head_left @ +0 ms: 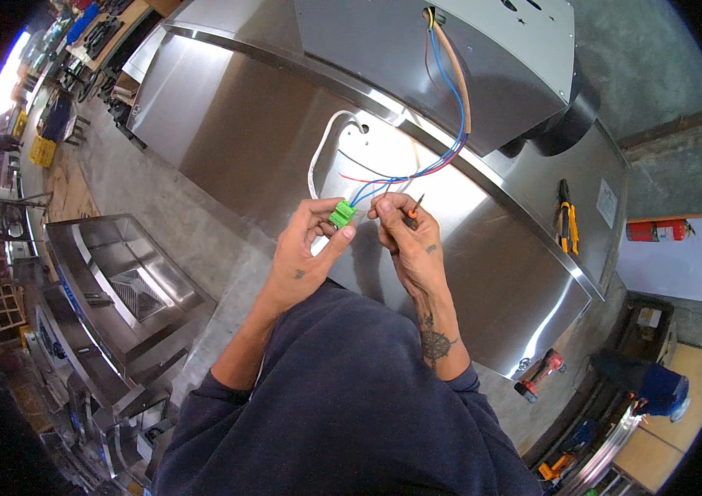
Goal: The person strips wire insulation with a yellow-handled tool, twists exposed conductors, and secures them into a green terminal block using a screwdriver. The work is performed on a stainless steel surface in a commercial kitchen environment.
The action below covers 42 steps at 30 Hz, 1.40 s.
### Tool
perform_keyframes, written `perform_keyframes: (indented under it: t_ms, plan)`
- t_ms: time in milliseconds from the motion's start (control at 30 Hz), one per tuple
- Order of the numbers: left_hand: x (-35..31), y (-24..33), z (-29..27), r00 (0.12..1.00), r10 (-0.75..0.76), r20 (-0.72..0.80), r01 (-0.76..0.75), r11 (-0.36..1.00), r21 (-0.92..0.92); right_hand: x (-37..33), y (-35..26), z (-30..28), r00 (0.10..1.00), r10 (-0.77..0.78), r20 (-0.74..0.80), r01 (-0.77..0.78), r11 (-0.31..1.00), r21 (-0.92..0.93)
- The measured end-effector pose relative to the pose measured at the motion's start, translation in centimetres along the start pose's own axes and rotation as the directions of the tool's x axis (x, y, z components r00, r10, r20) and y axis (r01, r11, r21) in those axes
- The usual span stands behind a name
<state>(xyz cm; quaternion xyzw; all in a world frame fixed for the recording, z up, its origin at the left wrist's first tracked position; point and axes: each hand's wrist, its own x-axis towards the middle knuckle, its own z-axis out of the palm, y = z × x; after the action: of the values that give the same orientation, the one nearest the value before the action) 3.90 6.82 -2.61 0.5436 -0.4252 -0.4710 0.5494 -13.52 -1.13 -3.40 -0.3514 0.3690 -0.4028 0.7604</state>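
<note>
My left hand (303, 248) pinches a green terminal block (342, 214) between thumb and fingers. Blue wires (366, 191) run into the block's upper side. Close beside it, my right hand (407, 234) is closed around a small screwdriver (412, 217) with orange and black on it. Its fingertips meet near a thin wire, but whether they grip that wire I cannot tell. The blue, red and brown wires loop down from a grey metal housing (442, 78). A white cable (315, 161) curves out of a hole in the stainless steel panel (235, 124) and passes behind the left hand.
Yellow and black pliers (566, 219) lie on the steel at the right. Beyond the panel's lower right edge is a red power drill (539, 376). Stainless steel hood parts (132, 289) stand on the floor at the left. A fire extinguisher (659, 231) is at the far right.
</note>
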Motion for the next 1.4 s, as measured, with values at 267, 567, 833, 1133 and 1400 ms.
perform_keyframes:
  t_ms: [267,567,833,1133,1400]
  plan:
    - [-0.2,-0.7,-0.1,0.999,0.029,0.027,-0.033,0.981,0.193,-0.2,0.3,0.0,1.0,-0.013,0.015,0.012,1.0,0.017]
    - [-0.4,-0.5,-0.2,0.999,0.036,0.005,-0.037,0.98,0.195,-0.5,0.5,0.4,1.0,-0.005,0.018,0.006,1.0,-0.013]
    - [-0.4,-0.6,-0.8,0.999,0.036,0.021,-0.039,0.971,0.235,-0.4,0.9,0.5,0.999,-0.019,0.032,0.02,1.0,-0.024]
    - [-0.3,-0.8,-0.6,0.998,0.053,0.018,-0.055,0.968,0.247,-0.4,0.9,1.0,0.995,-0.102,-0.01,0.1,0.986,-0.131]
    - [-0.3,-0.3,0.7,0.995,0.085,-0.05,-0.074,0.977,0.201,0.0,1.4,0.1,0.991,-0.13,0.015,0.131,0.977,-0.169]
